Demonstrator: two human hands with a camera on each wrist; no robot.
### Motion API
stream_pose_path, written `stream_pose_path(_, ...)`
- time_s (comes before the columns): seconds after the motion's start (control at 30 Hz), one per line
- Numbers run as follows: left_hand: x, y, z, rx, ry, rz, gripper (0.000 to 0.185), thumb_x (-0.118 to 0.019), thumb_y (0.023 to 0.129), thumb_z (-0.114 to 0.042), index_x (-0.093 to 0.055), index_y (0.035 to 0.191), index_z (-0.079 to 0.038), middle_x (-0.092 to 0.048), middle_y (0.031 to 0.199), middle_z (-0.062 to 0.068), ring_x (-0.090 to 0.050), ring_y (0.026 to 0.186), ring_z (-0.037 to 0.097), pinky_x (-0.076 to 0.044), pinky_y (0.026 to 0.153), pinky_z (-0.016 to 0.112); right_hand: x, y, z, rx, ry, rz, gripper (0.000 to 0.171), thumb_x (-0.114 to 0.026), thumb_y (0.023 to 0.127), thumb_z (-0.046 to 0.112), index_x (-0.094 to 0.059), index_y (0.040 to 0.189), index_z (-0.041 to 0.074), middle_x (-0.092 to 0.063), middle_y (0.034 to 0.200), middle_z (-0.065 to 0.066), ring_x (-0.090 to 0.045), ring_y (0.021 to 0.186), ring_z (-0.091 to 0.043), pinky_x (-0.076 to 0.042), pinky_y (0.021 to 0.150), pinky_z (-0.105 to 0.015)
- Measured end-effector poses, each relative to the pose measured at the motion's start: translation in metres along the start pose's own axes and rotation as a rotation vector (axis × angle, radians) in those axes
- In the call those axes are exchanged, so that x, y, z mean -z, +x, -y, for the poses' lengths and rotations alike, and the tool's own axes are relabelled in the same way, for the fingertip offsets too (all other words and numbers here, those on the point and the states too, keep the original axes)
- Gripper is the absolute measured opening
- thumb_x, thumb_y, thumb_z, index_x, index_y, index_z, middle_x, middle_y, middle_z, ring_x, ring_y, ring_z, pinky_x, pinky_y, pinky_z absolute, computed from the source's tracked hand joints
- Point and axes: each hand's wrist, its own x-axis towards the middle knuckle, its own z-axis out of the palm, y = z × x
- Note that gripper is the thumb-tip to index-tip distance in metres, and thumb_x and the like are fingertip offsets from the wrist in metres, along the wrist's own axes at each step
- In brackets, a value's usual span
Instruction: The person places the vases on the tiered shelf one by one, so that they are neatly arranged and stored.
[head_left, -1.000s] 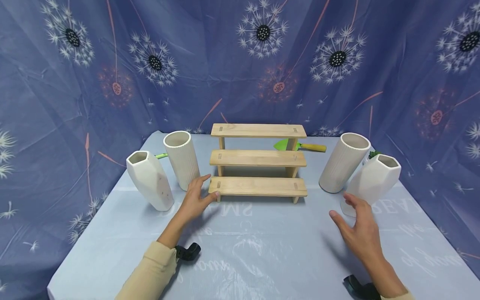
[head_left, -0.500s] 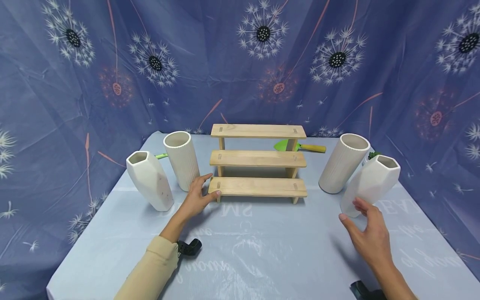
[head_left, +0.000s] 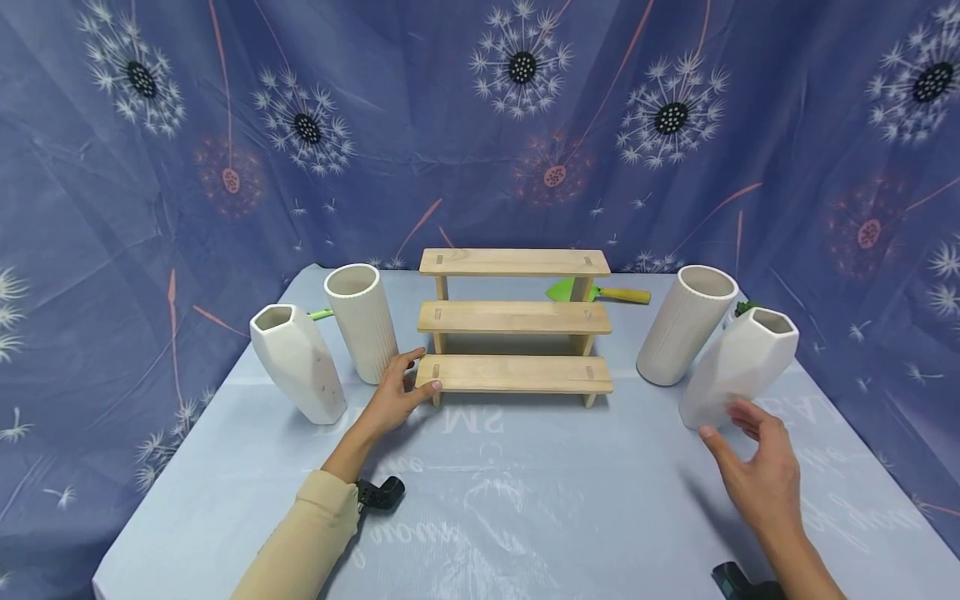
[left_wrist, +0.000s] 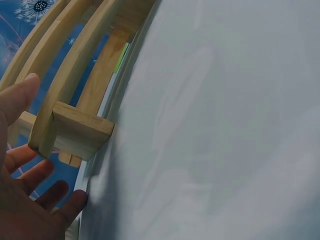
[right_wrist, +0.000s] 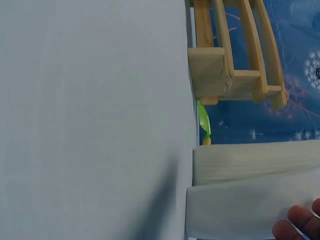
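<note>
A three-tier wooden stand (head_left: 515,372) stands mid-table. My left hand (head_left: 393,400) is at the left end of its lowest tier, thumb in front and fingers loosely spread; in the left wrist view the fingers (left_wrist: 37,175) are parted around that end, and firm contact cannot be made out. My right hand (head_left: 761,467) is in front of a white faceted vase (head_left: 738,362) on the right, fingers slightly bent. Its fingertips (right_wrist: 300,220) overlap the vase in the right wrist view; whether they touch is unclear. A ribbed white vase (head_left: 684,329) stands just behind that one.
On the left stand another faceted vase (head_left: 297,367) and a ribbed vase (head_left: 363,325), close to my left hand. Behind the stand lies a green trowel with a yellow handle (head_left: 626,295). Some greenery (head_left: 746,307) shows behind the right vases. A blue patterned curtain (head_left: 450,125) hangs behind.
My right hand has moved to the right and slightly nearer me, along the front of the faceted vase. The left hand stays at the stand's end, and the vases stand as before.
</note>
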Motion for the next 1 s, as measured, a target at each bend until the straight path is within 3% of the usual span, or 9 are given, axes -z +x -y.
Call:
stream_pose_path(0.17, -0.002, 0.001, 0.003, 0.008, -0.053, 0.009, 0.071, -0.065, 0.089, -0.021, -0.026, 0.147, -0.005, -0.026, 0.142, 0.025, -0.039, 0.129, 0.048, -0.042, 0.101, 0.053, 0.003, 0.003, -0.007, -0.094, 0.014, -0.021, 0.06, -0.078, 0.075, 0.013, -0.052, 0.128, 0.002, -0.056, 0.106, 0.0, -0.035, 0.093, 0.023, -0.028, 0.085, -0.003)
stream_pose_path(0.33, -0.004, 0.002, 0.006, 0.004, -0.121, 0.026, 0.071, -0.064, 0.09, -0.018, -0.025, 0.147, -0.004, -0.025, 0.142, 0.025, -0.04, 0.128, 0.048, -0.046, 0.098, 0.049, 0.002, 0.007, -0.01, -0.226, -0.015, 0.007, 0.066, -0.075, 0.08, 0.022, -0.044, 0.135, 0.003, -0.054, 0.118, -0.014, -0.033, 0.092, 0.019, -0.03, 0.085, -0.007)
stream_pose_path(0.5, -0.004, 0.003, 0.006, -0.016, -0.125, 0.042, 0.071, -0.064, 0.09, -0.018, -0.023, 0.147, -0.002, -0.028, 0.14, 0.026, -0.044, 0.125, 0.047, -0.049, 0.092, 0.041, -0.001, 0.018, -0.013, -0.289, -0.023, 0.039, 0.072, -0.075, 0.08, 0.025, -0.038, 0.14, 0.006, -0.049, 0.128, -0.015, -0.042, 0.1, 0.0, -0.034, 0.087, -0.014)
stream_pose_path(0.67, -0.004, 0.005, 0.004, -0.008, -0.116, 0.042, 0.072, -0.064, 0.09, -0.018, -0.023, 0.147, -0.002, -0.03, 0.141, 0.025, -0.047, 0.123, 0.045, -0.05, 0.088, 0.035, -0.005, 0.029, -0.017, -0.291, 0.005, 0.056, 0.073, -0.076, 0.079, 0.022, -0.04, 0.139, 0.004, -0.047, 0.13, -0.016, -0.044, 0.108, -0.018, -0.035, 0.087, -0.019)
stream_pose_path(0.9, -0.001, -0.003, -0.019, 0.013, -0.102, 0.061, 0.072, -0.063, 0.09, -0.012, -0.022, 0.147, 0.004, -0.028, 0.142, 0.028, -0.05, 0.116, 0.045, -0.049, 0.084, 0.032, -0.01, 0.041, -0.02, -0.353, 0.046, 0.148, 0.085, -0.073, 0.081, 0.027, -0.024, 0.146, 0.003, -0.038, 0.141, -0.022, -0.04, 0.126, -0.037, -0.034, 0.106, -0.052)
stream_pose_path(1.0, 0.001, -0.005, -0.027, 0.014, -0.094, 0.072, 0.071, -0.062, 0.091, -0.011, -0.02, 0.146, 0.005, -0.027, 0.142, 0.029, -0.049, 0.117, 0.045, -0.049, 0.085, 0.032, -0.011, 0.044, -0.021, -0.37, 0.057, 0.163, 0.087, -0.073, 0.081, 0.029, -0.021, 0.146, 0.002, -0.037, 0.142, -0.023, -0.041, 0.127, -0.04, -0.034, 0.105, -0.056)
